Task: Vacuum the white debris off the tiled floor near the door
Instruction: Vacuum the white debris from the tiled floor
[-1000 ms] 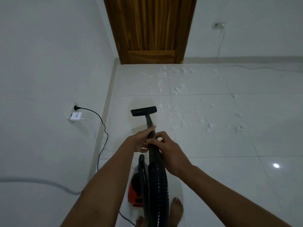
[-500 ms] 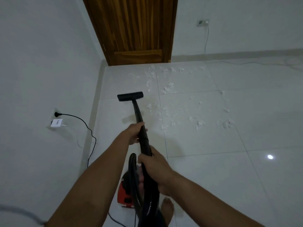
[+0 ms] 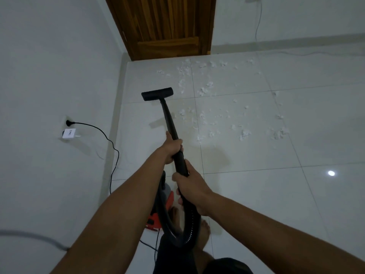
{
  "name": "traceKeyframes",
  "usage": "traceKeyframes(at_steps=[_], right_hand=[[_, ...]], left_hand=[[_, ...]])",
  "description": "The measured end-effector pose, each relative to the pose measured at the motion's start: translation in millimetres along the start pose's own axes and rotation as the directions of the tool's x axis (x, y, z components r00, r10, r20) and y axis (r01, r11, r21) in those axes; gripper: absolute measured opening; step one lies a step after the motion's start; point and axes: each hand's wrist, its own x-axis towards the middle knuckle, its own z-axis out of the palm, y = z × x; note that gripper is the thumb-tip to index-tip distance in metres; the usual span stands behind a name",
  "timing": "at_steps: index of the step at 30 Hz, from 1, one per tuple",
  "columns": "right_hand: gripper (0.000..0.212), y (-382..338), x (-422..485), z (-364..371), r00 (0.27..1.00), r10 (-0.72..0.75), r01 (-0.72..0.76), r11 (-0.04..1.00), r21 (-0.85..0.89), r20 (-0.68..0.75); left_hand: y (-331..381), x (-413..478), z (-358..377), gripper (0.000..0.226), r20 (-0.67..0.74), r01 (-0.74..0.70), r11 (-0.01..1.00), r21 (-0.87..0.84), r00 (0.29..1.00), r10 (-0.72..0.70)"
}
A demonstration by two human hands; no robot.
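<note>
A black vacuum wand (image 3: 168, 119) runs from my hands to a flat black floor nozzle (image 3: 157, 93) resting on the white tiles. My left hand (image 3: 171, 148) grips the wand higher up; my right hand (image 3: 190, 187) holds it lower, where the ribbed black hose (image 3: 190, 224) begins. White debris (image 3: 209, 115) lies scattered to the right of the nozzle and up to the wooden door (image 3: 166, 26). The red vacuum body (image 3: 158, 216) sits on the floor under my arms, mostly hidden.
A white wall runs along the left, with a socket and black plug (image 3: 68, 122); its cord (image 3: 113, 155) drops to the floor beside the wall. A second cable (image 3: 258, 18) hangs on the far wall. My bare foot (image 3: 204, 232) stands by the hose.
The nozzle has been pushed forward, toward the door. My right hand slid down the wand away from my left hand, toward the hose.
</note>
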Motion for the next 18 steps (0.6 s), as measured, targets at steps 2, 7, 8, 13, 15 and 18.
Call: traceKeyframes(at_steps=[2, 7, 8, 13, 15, 18], right_hand=[[0.062, 11, 4, 2, 1.000, 0.001, -0.002, 0.999, -0.042, -0.014], [0.064, 27, 4, 1, 0.999, 0.046, -0.047, 0.998, -0.048, -0.018], [0.063, 27, 4, 1, 0.998, 0.061, -0.062, 0.998, -0.033, -0.013], [0.055, 28, 9, 8, 0.996, 0.085, -0.085, 0.996, 0.010, 0.007], [0.048, 32, 14, 13, 0.997, 0.082, -0.082, 0.996, 0.026, 0.002], [0.032, 39, 23, 22, 0.993, 0.117, -0.116, 0.992, 0.053, -0.015]], left_hand=[[-9, 1, 3, 0.084, 0.008, 0.016, 0.999, 0.052, 1.000, -0.016], [-35, 5, 7, 0.083, 0.021, 0.050, 0.993, 0.104, 0.998, -0.052], [-37, 6, 7, 0.084, 0.024, 0.059, 0.992, 0.108, 0.998, -0.062], [-49, 13, 0, 0.084, 0.038, 0.113, 0.984, 0.140, 0.992, -0.119], [-56, 16, -4, 0.085, 0.050, 0.124, 0.979, 0.163, 0.990, -0.134], [-67, 24, -9, 0.086, 0.087, 0.143, 0.969, 0.202, 0.983, -0.163]])
